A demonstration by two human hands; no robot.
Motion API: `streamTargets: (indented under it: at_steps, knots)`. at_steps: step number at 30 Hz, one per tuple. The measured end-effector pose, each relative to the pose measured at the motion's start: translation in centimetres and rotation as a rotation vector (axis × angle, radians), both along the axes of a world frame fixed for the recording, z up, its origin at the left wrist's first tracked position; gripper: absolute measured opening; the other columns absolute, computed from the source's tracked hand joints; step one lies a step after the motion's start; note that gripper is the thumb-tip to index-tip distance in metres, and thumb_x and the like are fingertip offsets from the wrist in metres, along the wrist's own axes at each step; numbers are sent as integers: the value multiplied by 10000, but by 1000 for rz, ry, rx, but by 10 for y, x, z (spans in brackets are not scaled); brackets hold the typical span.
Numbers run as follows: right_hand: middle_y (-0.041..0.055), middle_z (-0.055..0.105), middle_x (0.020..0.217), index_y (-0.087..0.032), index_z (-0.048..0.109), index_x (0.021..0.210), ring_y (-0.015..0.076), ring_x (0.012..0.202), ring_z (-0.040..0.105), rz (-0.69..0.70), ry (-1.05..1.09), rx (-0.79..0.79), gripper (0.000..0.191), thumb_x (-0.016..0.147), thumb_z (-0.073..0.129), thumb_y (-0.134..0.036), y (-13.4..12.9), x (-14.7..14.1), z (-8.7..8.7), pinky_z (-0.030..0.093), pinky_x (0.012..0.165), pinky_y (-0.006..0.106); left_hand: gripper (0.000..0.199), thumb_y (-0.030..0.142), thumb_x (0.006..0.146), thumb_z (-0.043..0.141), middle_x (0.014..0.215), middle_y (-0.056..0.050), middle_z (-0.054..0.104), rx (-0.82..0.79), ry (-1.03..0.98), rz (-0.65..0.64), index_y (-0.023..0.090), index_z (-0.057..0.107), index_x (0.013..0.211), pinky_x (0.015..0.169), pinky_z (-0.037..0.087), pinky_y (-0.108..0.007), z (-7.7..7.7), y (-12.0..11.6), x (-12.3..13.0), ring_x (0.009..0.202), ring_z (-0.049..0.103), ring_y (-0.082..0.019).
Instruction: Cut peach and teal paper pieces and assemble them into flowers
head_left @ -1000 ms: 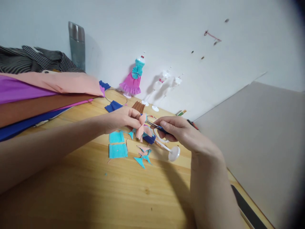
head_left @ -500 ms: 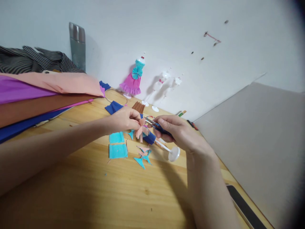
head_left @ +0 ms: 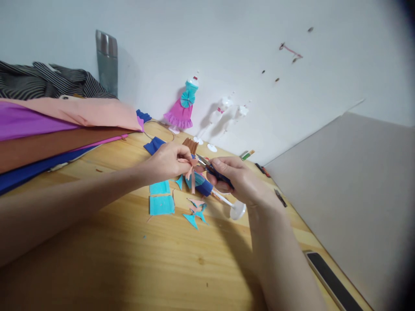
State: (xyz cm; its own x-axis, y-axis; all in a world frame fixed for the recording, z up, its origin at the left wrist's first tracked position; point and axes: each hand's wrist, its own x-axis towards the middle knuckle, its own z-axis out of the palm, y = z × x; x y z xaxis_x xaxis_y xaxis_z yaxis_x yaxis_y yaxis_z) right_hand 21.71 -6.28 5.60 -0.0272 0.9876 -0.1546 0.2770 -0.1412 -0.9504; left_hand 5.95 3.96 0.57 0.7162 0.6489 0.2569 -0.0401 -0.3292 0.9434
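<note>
Pinched in my left hand (head_left: pixel 170 160) is a piece of peach crepe paper (head_left: pixel 193 166), with a strip of it dangling down. My right hand (head_left: pixel 235 172) grips dark-handled scissors (head_left: pixel 218 172), their blades pointing left at the paper's edge. Whether the blades touch the paper I cannot tell. Beneath both hands a small mannequin in blue (head_left: pixel 203 186) lies on its side, its white round base (head_left: pixel 237 211) toward me. Turquoise paper squares (head_left: pixel 161 204) and turquoise and peach scraps (head_left: pixel 195 212) lie nearer to me on the table.
Layered paper sheets (head_left: pixel 65 114) and striped cloth (head_left: pixel 65 80) fill the left, before a grey bottle (head_left: pixel 107 65). A dressed mannequin (head_left: pixel 181 108) and two bare white ones (head_left: pixel 215 116) stand by the wall. A phone (head_left: pixel 330 280) lies at the right edge.
The peach paper has turned and bunched up in my left fingers, its spread petal-like pieces now gathered. The scissors stay close beside it in my right hand.
</note>
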Motion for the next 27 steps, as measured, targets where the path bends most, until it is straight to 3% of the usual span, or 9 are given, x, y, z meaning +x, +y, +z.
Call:
streamTargets:
  at_steps: [3, 9, 13, 27]
  knots:
    - [-49, 386, 474, -148, 507, 573, 33, 382, 209, 14, 66, -1, 443, 773, 617, -528, 2, -2, -2, 87, 391, 223, 90, 93, 669, 567, 618, -9, 671, 61, -23, 56, 146, 630, 633, 645, 498, -228, -1, 2, 0, 643, 636, -119]
    - [-47, 414, 490, -152, 496, 595, 28, 370, 208, -3, 160, -12, 403, 749, 643, -494, 5, -4, -6, 88, 366, 206, 110, 76, 685, 561, 631, -2, 676, 47, -21, 21, 140, 646, 656, 588, 480, -195, -1, 1, 1, 618, 620, -98]
    - [-52, 408, 495, -156, 495, 616, 27, 360, 214, -14, 151, -27, 383, 765, 630, -482, 5, -6, -7, 89, 361, 204, 55, 141, 704, 605, 621, -16, 676, 51, -14, 24, 138, 645, 667, 604, 487, -209, -3, 1, 2, 632, 630, -113]
    - [-72, 363, 495, -136, 563, 729, 24, 352, 189, -39, 190, -66, 294, 798, 599, -420, 5, -8, -7, 75, 350, 194, 99, 132, 695, 581, 660, -34, 689, 63, 0, 13, 125, 675, 725, 581, 481, -217, -2, 0, 0, 612, 622, -117]
